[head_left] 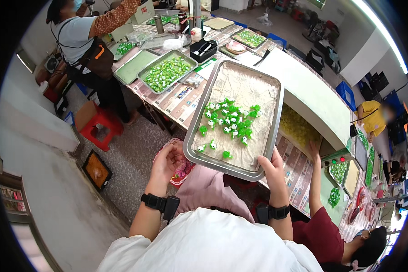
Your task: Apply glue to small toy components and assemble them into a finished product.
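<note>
A metal tray [193, 153] is tilted up in front of me, its bottom lined with crumpled pale paper [254, 90]. On the paper lies a loose cluster of small green plastic figures [231, 119] with white and black eyes, several of them scattered toward the near edge. My right hand [273, 170] grips the tray's near right corner, thumb on the rim and the other fingers hidden beneath. Close to the near left corner, my left hand [168, 158] has its fingers loosely curled and apart, with nothing visible in them.
Another tray [143, 76] of green and white pieces stands on the table beyond. A long white box-like machine [313, 86] runs along the right, where a person in dark red [322, 231] reaches in. At left are a red stool [94, 124] and a standing person [79, 41].
</note>
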Demonstrator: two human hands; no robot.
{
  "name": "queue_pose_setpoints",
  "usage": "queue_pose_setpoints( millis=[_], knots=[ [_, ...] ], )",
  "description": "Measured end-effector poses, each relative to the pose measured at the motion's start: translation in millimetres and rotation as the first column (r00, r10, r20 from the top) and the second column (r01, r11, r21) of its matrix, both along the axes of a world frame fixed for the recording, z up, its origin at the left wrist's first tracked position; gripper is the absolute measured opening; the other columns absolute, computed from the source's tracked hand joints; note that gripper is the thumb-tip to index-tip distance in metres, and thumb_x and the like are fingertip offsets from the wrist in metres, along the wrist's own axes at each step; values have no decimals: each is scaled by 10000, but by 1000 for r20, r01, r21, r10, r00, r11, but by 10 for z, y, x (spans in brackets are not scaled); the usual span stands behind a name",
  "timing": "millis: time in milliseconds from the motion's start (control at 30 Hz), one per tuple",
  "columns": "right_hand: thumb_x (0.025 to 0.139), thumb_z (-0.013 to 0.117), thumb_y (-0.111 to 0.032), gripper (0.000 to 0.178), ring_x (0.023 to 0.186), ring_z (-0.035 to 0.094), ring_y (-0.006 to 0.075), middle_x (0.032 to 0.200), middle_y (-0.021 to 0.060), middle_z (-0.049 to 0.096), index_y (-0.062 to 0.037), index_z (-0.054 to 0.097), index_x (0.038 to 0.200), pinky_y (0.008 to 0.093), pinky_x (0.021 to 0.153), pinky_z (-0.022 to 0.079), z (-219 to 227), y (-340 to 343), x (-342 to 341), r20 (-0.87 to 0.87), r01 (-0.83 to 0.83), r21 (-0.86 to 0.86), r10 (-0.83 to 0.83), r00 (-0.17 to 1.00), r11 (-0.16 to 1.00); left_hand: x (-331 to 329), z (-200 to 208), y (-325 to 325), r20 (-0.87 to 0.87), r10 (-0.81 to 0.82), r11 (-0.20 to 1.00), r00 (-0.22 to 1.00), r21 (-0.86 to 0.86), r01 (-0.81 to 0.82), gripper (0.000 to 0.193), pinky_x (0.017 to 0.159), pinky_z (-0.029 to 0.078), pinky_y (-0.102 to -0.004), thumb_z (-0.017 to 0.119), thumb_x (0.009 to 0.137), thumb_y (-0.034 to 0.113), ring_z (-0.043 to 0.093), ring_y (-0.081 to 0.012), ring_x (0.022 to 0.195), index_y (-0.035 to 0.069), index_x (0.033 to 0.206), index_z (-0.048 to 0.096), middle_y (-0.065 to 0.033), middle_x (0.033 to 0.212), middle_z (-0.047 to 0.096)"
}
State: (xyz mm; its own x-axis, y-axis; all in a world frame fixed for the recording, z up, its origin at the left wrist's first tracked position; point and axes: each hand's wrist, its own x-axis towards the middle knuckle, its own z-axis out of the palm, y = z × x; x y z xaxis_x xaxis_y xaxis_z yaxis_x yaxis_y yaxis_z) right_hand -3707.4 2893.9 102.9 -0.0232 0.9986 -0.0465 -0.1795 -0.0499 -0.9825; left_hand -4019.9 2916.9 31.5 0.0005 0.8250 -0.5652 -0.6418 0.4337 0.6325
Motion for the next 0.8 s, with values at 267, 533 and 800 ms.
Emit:
queue_pose_setpoints(
  millis=[267, 533, 800],
  knots=[
    [800, 512, -49, 427, 792, 548, 56, 977, 19, 584, 28, 443, 1214, 196, 693, 449, -144, 143, 100, 31, 22, 42, -23, 999, 999, -167, -83, 23, -42, 93, 996, 995, -4, -94, 167, 598, 457, -258, 530, 867, 245, 562, -142, 672, 83, 855, 568, -40, 798, 623],
    [814, 486, -63, 377, 818, 547, 65, 992, 41, 584, 32, 465, 1179, 213, 705, 451, 59, 1261, 164, -58, 51, 100, -45, 997, 994, 66, -88, 804, 7, -2, 1000, 1000, -6, 2, 162, 586, 467, -254, 526, 874, 224, 570, -137, 672, 71, 883, 579, -73, 838, 645],
    [819, 500, -71, 320, 771, 516, 55, 928, 20, 578, 29, 491, 1123, 215, 678, 434, -124, 2690, 125, -65, 162, 137, -154, 986, 977, -119, -283, 1992, -120, -168, 984, 979, 33, 173, 152, 607, 463, -250, 525, 876, 201, 580, -131, 700, 74, 959, 514, -82, 893, 626]
  ],
)
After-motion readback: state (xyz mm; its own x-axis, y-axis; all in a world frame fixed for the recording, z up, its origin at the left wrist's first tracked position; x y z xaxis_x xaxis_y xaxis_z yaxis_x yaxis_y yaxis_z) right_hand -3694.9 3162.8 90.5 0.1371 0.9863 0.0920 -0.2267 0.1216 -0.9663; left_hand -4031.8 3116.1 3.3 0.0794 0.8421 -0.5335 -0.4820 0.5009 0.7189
